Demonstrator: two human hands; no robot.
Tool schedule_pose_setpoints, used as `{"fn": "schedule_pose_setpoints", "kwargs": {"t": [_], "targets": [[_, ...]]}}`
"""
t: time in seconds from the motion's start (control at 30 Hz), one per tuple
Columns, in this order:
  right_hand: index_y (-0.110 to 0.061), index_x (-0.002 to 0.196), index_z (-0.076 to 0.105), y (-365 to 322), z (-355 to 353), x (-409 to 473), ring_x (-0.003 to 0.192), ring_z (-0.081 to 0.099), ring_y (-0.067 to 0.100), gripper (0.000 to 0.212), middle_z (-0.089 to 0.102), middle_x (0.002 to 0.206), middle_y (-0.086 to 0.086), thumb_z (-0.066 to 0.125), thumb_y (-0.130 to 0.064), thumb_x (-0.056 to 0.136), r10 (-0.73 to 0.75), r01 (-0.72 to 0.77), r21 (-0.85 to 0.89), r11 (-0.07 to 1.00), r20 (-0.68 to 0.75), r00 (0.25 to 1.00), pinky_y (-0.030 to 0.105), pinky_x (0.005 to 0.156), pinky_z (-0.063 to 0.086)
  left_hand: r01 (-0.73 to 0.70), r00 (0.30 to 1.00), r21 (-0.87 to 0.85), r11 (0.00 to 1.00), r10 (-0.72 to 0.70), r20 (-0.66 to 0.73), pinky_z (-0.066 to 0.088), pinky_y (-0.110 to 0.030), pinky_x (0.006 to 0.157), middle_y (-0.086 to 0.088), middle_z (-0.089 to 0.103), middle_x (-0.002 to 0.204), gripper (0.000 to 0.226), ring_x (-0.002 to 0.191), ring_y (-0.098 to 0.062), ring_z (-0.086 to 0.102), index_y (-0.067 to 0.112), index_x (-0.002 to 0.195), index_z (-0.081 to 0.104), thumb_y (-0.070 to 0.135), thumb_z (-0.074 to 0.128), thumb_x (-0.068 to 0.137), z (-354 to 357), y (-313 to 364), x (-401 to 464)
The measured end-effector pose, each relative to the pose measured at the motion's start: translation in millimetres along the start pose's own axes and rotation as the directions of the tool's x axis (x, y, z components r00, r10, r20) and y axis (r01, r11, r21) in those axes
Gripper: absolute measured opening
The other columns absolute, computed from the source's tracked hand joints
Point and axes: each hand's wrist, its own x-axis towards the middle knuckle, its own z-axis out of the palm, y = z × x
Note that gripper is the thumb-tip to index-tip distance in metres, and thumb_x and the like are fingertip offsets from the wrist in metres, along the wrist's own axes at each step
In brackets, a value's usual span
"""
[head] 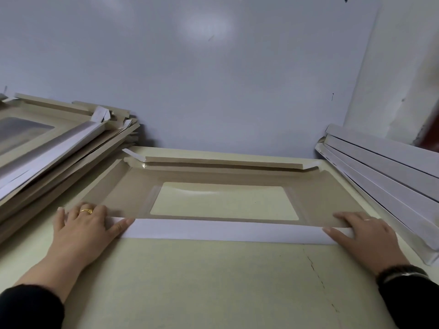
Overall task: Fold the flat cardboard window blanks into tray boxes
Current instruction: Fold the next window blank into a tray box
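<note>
Left hand [82,224]: fingers lay straight and spread, pressing down the near left corner of the window blank [213,179]; nothing gripped.
Right hand [363,231]: fingers straight too, flat on the blank's near right corner.
Near flap [223,230]: white strip folded over between both hands, apparently being creased.
Far flap [223,161]: already turned up.
Blank's place: flat on the table [213,281].
Left of blank: stack of flat blanks [59,143], still to fold.
Right of blank: white folded pieces [389,172], likely finished.

Pale table [213,281] bears a window blank [320,198], two stacks, perhaps blanks.
</note>
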Motion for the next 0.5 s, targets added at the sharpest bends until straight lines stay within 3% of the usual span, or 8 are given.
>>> {"fn": "schedule_pose_setpoints", "kwargs": {"t": [0.07, 0.17, 0.23, 0.33, 0.43, 0.5], "targets": [[-0.03, 0.128, 0.049, -2, 0, 0, 0.128, 0.037, 0.016, 0.041, 0.048, 0.134, -0.005, 0.048, -0.045, 0.09, 0.013, -0.01, -0.048, 0.999, 0.061, 0.998, 0.034, 0.11, 0.011, -0.007, 1.0, -0.017, 1.0, 0.007, -0.014, 0.003, -0.04, 0.11, -0.004, 0.048, 0.13, 0.043, 0.136, -0.02, 0.02, 0.022, 0.099, 0.049, 0.061, 0.035, 0.087, 1, 3, 0], [-0.034, 0.138, 0.032, -22, 3, -5, 0.136, 0.024, 0.008, 0.04, 0.032, 0.146, -0.011, 0.028, -0.036, 0.098, -0.13, 0.144, -0.198, 0.97, 0.082, 0.988, 0.03, 0.111, 0.01, -0.125, 0.991, -0.094, 0.988, 0.121, -0.048, 0.006, -0.035, 0.11, 0.004, 0.039, 0.142, 0.033, 0.139, -0.018, 0.015, 0.029, 0.12, 0.046, 0.046, 0.033, 0.095, 4, 22, -8], [-0.035, 0.142, 0.025, -48, 7, -12, 0.138, 0.016, 0.004, 0.042, 0.023, 0.151, -0.013, 0.02, -0.034, 0.1, -0.265, 0.282, -0.151, 0.947, 0.124, 0.956, 0.027, 0.109, 0.007, -0.259, 0.966, -0.144, 0.955, 0.255, -0.042, 0.007, -0.032, 0.11, 0.007, 0.028, 0.15, 0.038, 0.14, -0.014, 0.014, 0.034, 0.131, 0.039, 0.046, 0.027, 0.097, 7, 48, -20], [-0.038, 0.146, 0.01, -98, 16, -26, 0.141, 0.001, 0.001, 0.047, 0.004, 0.155, -0.016, 0.018, -0.041, 0.1, -0.457, 0.47, -0.026, 0.882, 0.19, 0.869, 0.027, 0.111, -0.005, -0.405, 0.912, -0.133, 0.905, 0.409, 0.006, -0.002, -0.031, 0.113, 0.011, 0.001, 0.156, 0.062, 0.144, -0.01, -0.002, 0.037, 0.145, 0.015, 0.065, 0.011, 0.09, 10, 95, -40], [-0.034, 0.147, 0.007, -140, 26, -38, 0.141, -0.003, 0.003, 0.052, 0.001, 0.155, -0.014, 0.019, -0.045, 0.098, -0.594, 0.593, 0.074, 0.802, 0.207, 0.778, 0.03, 0.112, -0.01, -0.501, 0.86, -0.139, 0.854, 0.509, 0.033, -0.009, -0.032, 0.113, 0.008, -0.006, 0.157, 0.062, 0.143, -0.01, -0.01, 0.032, 0.148, 0.002, 0.059, 0.017, 0.094, 14, 131, -54], [-0.029, 0.148, 0.005, -151, 30, -40, 0.141, -0.005, 0.003, 0.055, 0.0, 0.156, -0.013, 0.019, -0.046, 0.098, -0.61, 0.605, 0.103, 0.789, 0.239, 0.755, 0.03, 0.113, -0.01, -0.533, 0.834, -0.122, 0.837, 0.544, 0.089, -0.01, -0.033, 0.114, 0.007, -0.009, 0.157, 0.059, 0.143, -0.011, -0.012, 0.031, 0.148, -0.002, 0.054, 0.016, 0.096, 16, 141, -57]]}}
